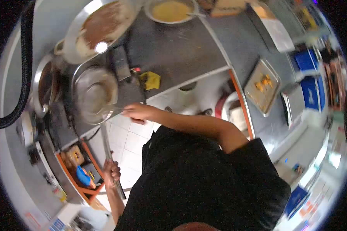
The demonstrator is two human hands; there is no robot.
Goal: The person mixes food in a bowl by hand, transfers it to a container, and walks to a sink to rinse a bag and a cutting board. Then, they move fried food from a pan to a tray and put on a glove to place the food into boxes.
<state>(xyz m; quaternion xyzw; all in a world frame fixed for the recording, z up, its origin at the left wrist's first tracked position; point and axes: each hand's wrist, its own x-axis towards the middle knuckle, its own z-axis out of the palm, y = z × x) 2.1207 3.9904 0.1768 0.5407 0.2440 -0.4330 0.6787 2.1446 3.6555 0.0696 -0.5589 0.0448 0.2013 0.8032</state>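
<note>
My left hand (112, 171) is wrapped round the long metal handle of a frying pan (96, 86). The round pan rests at the left over the cooking counter, and its shiny inside is blurred, so I cannot make out its contents. My right hand (139, 112) is closed on the thin handle of a metal utensil (111, 111). That utensil reaches left to the pan's near rim, but motion blur hides the exact shape of its head.
Behind the pan stands a large pan with brown contents (104, 27). A bowl of yellow liquid (169, 10) sits farther right. A yellow cloth (150, 80) lies near the counter edge. On the right counter is a metal tray (254, 100) with orange pieces.
</note>
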